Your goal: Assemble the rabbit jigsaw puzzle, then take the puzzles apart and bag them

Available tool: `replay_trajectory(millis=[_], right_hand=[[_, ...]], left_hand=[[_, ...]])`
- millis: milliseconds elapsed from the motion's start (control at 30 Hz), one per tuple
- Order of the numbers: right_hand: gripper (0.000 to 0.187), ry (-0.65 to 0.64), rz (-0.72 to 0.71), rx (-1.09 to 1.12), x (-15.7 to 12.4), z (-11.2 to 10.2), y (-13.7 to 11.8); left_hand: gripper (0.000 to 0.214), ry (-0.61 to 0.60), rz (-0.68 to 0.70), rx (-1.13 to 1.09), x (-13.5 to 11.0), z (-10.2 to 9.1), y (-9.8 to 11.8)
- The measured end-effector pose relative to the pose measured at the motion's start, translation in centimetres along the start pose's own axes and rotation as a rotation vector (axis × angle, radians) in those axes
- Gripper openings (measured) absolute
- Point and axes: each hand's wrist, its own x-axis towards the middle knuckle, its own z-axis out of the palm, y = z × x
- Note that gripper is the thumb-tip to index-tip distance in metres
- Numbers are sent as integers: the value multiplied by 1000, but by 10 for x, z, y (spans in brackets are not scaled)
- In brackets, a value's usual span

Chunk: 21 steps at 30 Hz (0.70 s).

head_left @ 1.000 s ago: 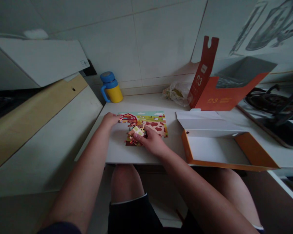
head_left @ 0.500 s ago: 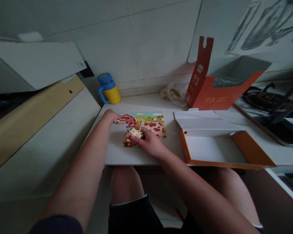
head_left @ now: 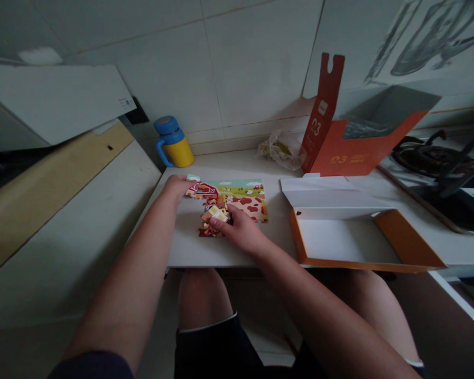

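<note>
A partly joined farm jigsaw puzzle [head_left: 247, 202] lies flat on the white tabletop, showing a red barn, green fields and a brown-spotted cow. At the puzzle's upper left corner, my left hand [head_left: 176, 185] has its fingers closed on a small puzzle piece [head_left: 193, 178] with a pale green edge. My right hand [head_left: 240, 230] grips a small stack of loose puzzle pieces [head_left: 217, 212] over the puzzle's lower left part, thumb on top. The pieces' undersides and most of the right fingers are hidden.
An open orange box [head_left: 351, 239] with a white inside lies to the right. Behind it stand a taller red-orange box [head_left: 347, 150] and a clear plastic bag [head_left: 282, 150]. A blue and yellow mug [head_left: 176, 145] is at the back left, beside leaning boards [head_left: 63, 195].
The pale-edged piece now shows at my left fingertips, at the barn's upper left; that hand has shifted slightly. My right hand stays nearly still with its stack. The view has moved a little.
</note>
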Motion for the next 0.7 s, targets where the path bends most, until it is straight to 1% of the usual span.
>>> replay_trajectory(millis=[67,100,167,233,333,400,467,500,567,633,700], right_hand=[[45,16,7,72,2,1,4],[45,36,10,115,3,1,6],[45,98,6,211,5,3,10],[46,168,6,314,7,6,13],[51,248,30,434,9,7,14],[53,288,47,453,9,7,14],[53,327,67,440,9,6,13],[53,339,77,451,9,6,13],[55,323,90,529,9,6,11],[55,285,92,634,9,6,8],[52,274,90,695,9,7,6]], left_hand=[[53,22,54,-83,-13,1,6],[53,12,86,-132,-21,3,9],[54,-56,135,-223,-43,10,14],[54,-190,162,-364,-69,22,19],[49,-220,181,-473,-106,45,24],[47,-209,196,-470,-123,59,27],[45,-198,204,-452,-133,67,29],[45,-196,208,-467,-136,69,29],[47,-172,213,-542,-137,68,27],[51,-95,216,-600,-135,64,23],[56,-2,209,-578,-132,57,18]])
